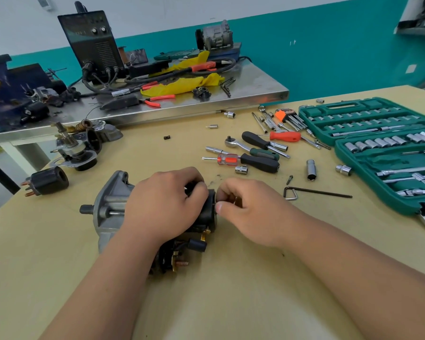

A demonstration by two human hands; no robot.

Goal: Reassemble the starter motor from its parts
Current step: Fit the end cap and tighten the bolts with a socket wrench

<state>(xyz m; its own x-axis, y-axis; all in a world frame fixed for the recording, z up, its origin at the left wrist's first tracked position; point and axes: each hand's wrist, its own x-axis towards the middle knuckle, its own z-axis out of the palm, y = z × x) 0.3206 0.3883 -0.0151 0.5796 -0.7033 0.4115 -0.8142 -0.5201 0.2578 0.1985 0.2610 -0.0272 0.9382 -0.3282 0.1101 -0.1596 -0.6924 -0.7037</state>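
The starter motor [109,207] lies on its side on the tan table [206,278], its grey aluminium nose housing to the left and its black body to the right. My left hand [165,204] grips the black body from above. My right hand [245,209] pinches something small against the motor's right end face; the piece itself is hidden by the fingers. A copper stud and brass terminal [182,263] stick out under the motor, near my left wrist. A black solenoid cap [48,180] with copper studs lies apart to the left.
More motor parts [79,148] sit at the table's far left. Screwdrivers and a ratchet [253,150], loose sockets, a hex key [314,192] and a small bolt [290,179] lie right of my hands. An open green socket case [388,153] fills the right side. A steel bench [182,99] stands behind.
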